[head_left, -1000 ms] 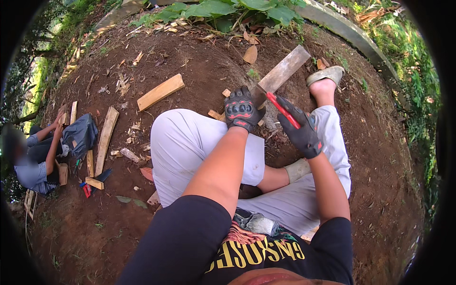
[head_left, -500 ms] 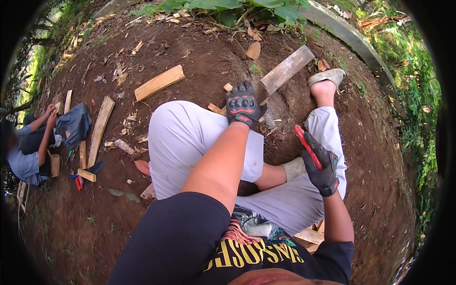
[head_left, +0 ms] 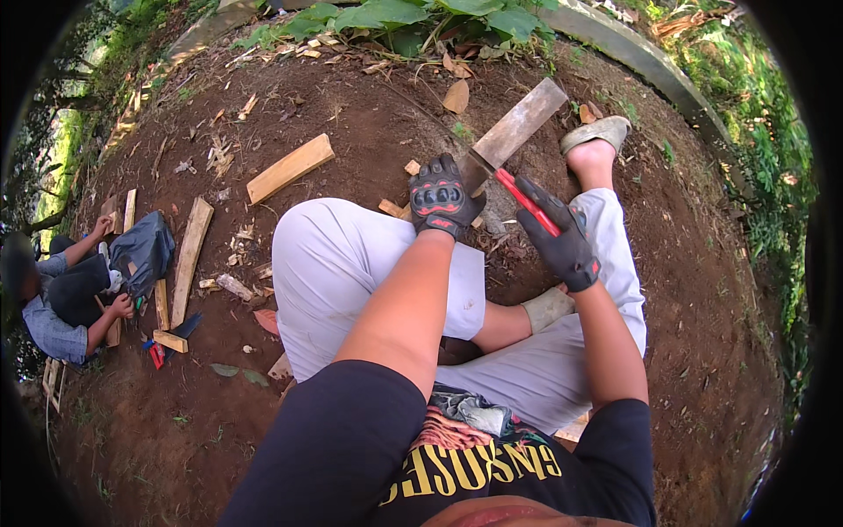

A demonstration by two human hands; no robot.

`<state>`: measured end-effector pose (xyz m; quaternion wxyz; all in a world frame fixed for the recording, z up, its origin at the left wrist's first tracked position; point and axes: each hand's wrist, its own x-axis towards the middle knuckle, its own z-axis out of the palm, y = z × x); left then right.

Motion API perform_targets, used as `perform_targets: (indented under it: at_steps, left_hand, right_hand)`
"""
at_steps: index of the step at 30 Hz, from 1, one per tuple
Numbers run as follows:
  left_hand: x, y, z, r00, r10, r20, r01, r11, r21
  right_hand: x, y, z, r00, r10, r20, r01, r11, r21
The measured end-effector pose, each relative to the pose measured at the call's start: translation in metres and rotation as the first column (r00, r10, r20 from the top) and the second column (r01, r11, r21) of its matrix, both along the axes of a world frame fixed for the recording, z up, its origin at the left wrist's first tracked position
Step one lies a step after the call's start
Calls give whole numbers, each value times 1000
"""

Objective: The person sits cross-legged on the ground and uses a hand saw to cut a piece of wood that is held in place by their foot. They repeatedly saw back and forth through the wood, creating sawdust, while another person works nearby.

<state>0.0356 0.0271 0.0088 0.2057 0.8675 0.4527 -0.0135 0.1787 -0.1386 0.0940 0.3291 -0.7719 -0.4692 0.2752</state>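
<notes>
A weathered wooden board (head_left: 524, 116) slants across the dirt in front of me, its near end darker. Black-and-red gloves cover both my hands. My left hand (head_left: 441, 195) is closed around the board's near end, back of the hand up, the grip partly hidden. In my right hand (head_left: 562, 241) is a slim red-handled tool (head_left: 529, 204), gripped along its length. Its front end meets the board at a dark line across the wood, just right of my left hand. The working end is too small to make out.
My bent legs in pale trousers (head_left: 338, 250) frame the work, one sandal (head_left: 597, 133) beside the board. A loose plank (head_left: 290, 169) lies to the left, wood scraps around it. At far left a person (head_left: 66, 299) sits by a dark bag (head_left: 149, 250) and a long plank (head_left: 191, 255).
My right hand has moved up and left, bringing the red-handled tool from above my leg to the board. My left hand stays at the board's end. The other person's hands have moved apart.
</notes>
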Motion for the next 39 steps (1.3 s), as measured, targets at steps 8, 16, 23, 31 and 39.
perform_targets:
  at_steps: [8,16,23,31,39]
  left_hand:
    - [5,-4,-1,1000,-13,-16,13,1000,-16]
    - [6,-3,-3,999,3,-38,-5,998,-63]
    - [6,-5,-19,999,-31,36,29,998,59]
    - [5,-1,-6,997,3,-77,0,999,38]
    - [5,-4,1,995,-10,-96,9,1000,-19]
  right_hand:
    - [-19,-174,102,984,-56,170,76,991,-114]
    - [-7,-75,31,995,-12,103,21,995,-94]
    - [-11,88,-43,998,43,-38,-39,994,97]
    - [5,-82,32,996,29,82,-16,989,-149]
    - [0,-159,95,979,27,200,1,991,-135]
